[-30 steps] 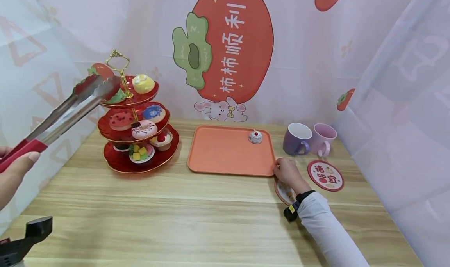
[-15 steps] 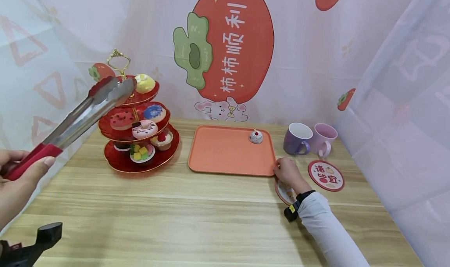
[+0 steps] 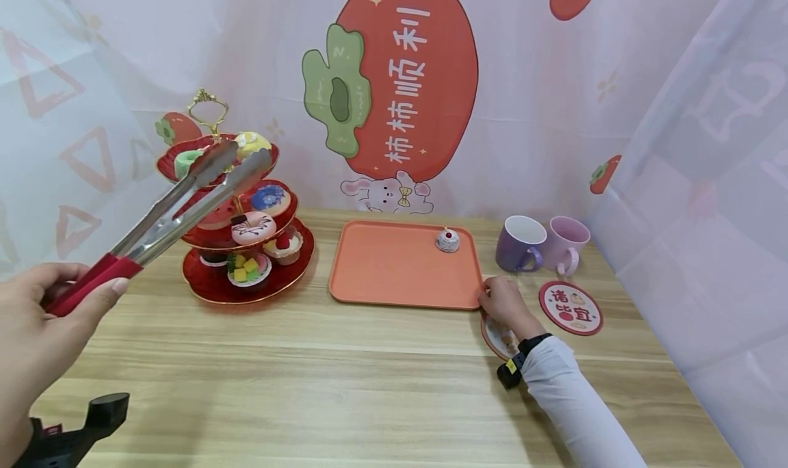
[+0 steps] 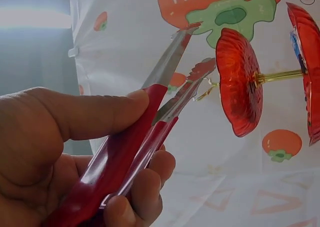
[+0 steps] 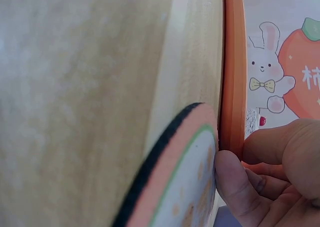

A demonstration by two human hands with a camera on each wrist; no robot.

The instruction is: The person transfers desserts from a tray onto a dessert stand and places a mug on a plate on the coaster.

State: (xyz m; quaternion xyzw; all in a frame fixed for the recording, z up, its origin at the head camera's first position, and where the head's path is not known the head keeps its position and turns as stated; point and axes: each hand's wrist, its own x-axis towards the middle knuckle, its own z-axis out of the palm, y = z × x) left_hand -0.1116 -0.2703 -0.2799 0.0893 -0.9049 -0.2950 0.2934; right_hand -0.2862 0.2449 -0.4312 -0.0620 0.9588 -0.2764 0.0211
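Note:
My left hand [image 3: 52,324] grips the red handles of metal tongs [image 3: 189,217], thumb on one arm and fingers round the other. The tips stand apart with nothing between them. In the head view they overlap the top tier of the red three-tier cake stand [image 3: 283,284]; the left wrist view has them beside that top tier [image 4: 239,82]. A green ring-shaped sweet [image 3: 186,162] and a yellow cake [image 3: 252,144] sit up there. My right hand [image 3: 507,306] pinches the near right corner of the orange tray [image 3: 400,269], which bears a small white-speckled cake [image 3: 447,241] with a red top.
Lower tiers carry a pink donut [image 3: 253,228], a blue-topped donut [image 3: 271,200] and a fruit tart [image 3: 249,269]. Right of the tray stand a purple mug [image 3: 516,245] and a pink mug [image 3: 566,241]. One round coaster [image 3: 570,308] lies near them, another [image 3: 497,338] partly under my right forearm.
My left hand has moved right with the tongs, their tips passing across the stand's top tier and spreading apart. The right hand stays on the tray corner.

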